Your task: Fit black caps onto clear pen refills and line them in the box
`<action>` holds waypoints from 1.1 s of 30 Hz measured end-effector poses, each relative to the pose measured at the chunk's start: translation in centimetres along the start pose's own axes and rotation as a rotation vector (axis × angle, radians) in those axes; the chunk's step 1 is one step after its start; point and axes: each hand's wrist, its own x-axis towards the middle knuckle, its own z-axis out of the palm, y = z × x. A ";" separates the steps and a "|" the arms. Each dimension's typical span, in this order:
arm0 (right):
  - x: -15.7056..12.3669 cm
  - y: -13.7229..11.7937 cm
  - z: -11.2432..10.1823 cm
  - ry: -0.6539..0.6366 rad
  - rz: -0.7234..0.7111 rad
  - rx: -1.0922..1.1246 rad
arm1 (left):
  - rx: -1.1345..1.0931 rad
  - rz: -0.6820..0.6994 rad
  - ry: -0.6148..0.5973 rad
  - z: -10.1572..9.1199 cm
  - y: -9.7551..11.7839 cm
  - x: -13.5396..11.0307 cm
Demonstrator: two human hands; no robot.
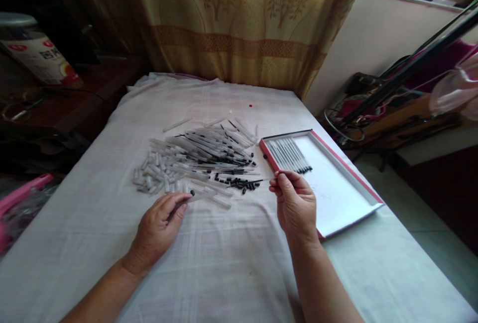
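My left hand [159,223] pinches a clear pen barrel [203,196] that points to the right, low over the near side of the pile. In my right hand [297,203], thumb and fingertips grip a thin pen refill [251,182], its dark end towards the left. Between and beyond both hands lies a heap of pen barrels and refills [209,146]. Clear pen caps [157,168] are piled at its left. Small black plugs [244,183] lie scattered at its near right. Several pens [286,154] with black ends lie in a row inside a red-edged box lid [343,198].
The white cloth [224,268] covers the table under everything. A tiny red piece [250,105] lies towards the back. A patterned curtain [239,24] hangs behind. At the left stand a labelled canister [39,52] and a pink-handled container [22,198]; a dark rail [403,69] slants at the right.
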 end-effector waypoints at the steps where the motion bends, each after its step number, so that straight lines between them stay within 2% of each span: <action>1: -0.2 0.0 0.2 -0.012 0.012 -0.003 | 0.001 0.010 0.000 0.1 0.0 0.0; 13: -0.5 0.5 0.5 -0.037 0.075 -0.033 | -0.022 -0.060 -0.036 0.0 0.1 0.0; 21: -0.6 0.7 0.5 -0.032 0.144 0.020 | -0.038 -0.031 -0.034 -0.1 0.2 -0.1; 29: -3.0 1.9 2.1 -0.215 0.192 -0.134 | -0.059 0.021 -0.095 -0.2 0.8 -0.3; 33: -4.5 2.8 3.4 -0.346 0.134 -0.299 | -0.096 0.036 -0.106 0.0 1.1 -0.5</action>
